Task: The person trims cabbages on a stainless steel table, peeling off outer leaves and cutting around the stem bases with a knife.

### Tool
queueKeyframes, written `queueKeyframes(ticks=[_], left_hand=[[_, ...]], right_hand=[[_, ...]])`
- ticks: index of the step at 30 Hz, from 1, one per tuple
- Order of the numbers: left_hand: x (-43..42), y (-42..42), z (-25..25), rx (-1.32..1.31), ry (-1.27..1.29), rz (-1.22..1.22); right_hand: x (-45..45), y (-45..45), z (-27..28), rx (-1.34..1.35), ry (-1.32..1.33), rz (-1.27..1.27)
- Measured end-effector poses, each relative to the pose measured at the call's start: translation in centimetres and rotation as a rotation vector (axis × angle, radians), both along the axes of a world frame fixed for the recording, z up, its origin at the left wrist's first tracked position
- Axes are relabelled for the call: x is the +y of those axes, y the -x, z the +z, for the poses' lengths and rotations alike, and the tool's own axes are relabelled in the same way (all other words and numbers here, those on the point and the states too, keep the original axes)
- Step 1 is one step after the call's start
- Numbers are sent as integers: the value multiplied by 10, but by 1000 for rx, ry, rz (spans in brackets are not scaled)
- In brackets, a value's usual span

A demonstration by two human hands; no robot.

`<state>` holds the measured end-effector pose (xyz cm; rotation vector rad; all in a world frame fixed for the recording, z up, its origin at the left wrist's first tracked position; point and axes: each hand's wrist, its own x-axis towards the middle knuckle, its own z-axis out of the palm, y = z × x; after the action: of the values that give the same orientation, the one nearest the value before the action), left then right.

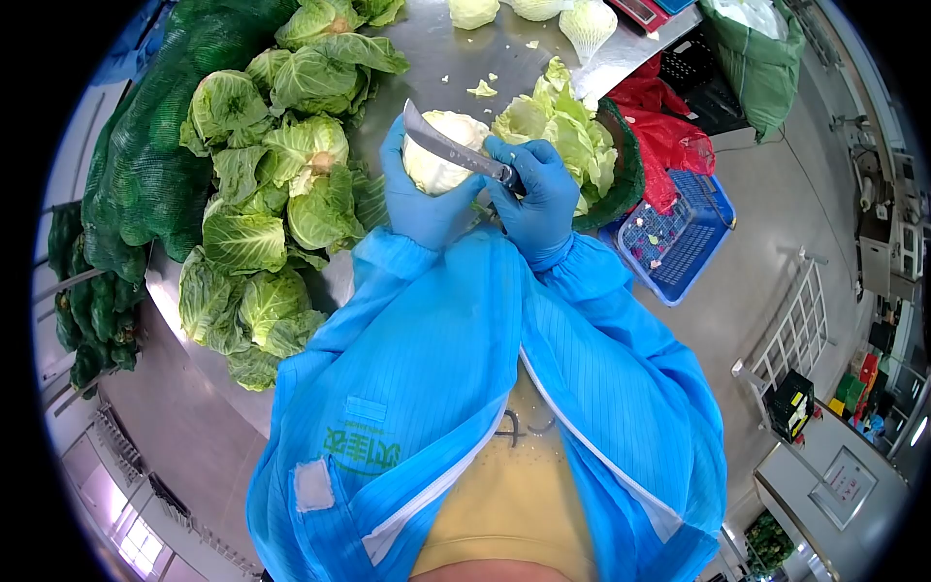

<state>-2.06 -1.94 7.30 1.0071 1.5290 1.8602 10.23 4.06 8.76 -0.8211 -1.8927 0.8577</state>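
A pale, trimmed cabbage [444,167] rests in my left hand [424,207], whose blue-gloved fingers wrap round its left and lower side. My right hand [538,199], gloved as well, grips the dark handle of a knife [444,144]. The curved blade lies across the top of the cabbage, its tip pointing up and left. Just right of my right hand, loose light-green leaves [561,131] fill a dark green container [626,155]. Untrimmed cabbages [315,145] with outer leaves are heaped to the left of my left hand.
Green mesh sacks [155,126] lie along the left side. Pale cabbages in white netting [588,27] stand at the table's [427,68] far side, with leaf scraps nearby. A blue basket [679,262], red bag [659,126] and green sack [756,58] are on the right.
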Motion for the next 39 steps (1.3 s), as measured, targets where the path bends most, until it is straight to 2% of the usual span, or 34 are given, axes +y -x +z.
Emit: queueKeyframes(ticks=[3,5,7,10,13,15,17,22,24,31,33,39], left_hand=[[-1,1,-3,-28,14,14],[-2,6,-7,156,19,41],[-1,7,-13,64,-9,1],[-3,7,-14,-94,-44,-68],[-3,6,-11,-169,-69,-123],[-3,3,-8,-182,-85,-146],[-4,1,-4,-310,-100,-187],[-4,7,-13,-315,-102,-211],[-5,8,-13,-330,-93,-211],[-6,6,-11,-315,-91,-213],[-6,6,-13,-310,-91,-207],[-7,5,-16,-338,-74,-197]], right_hand=[[-1,-1,-1,-3,-3,23],[-2,-1,-7,-2,-11,39],[-1,4,-14,417,563,-48],[11,-3,-4,521,662,-48],[13,-6,6,450,691,13],[10,-5,-2,433,651,34],[8,-3,-6,435,540,120],[4,-5,-2,382,490,119],[2,-4,-1,300,358,92],[3,-6,5,250,347,51],[4,-7,7,160,261,20],[4,-6,14,130,172,-9]])
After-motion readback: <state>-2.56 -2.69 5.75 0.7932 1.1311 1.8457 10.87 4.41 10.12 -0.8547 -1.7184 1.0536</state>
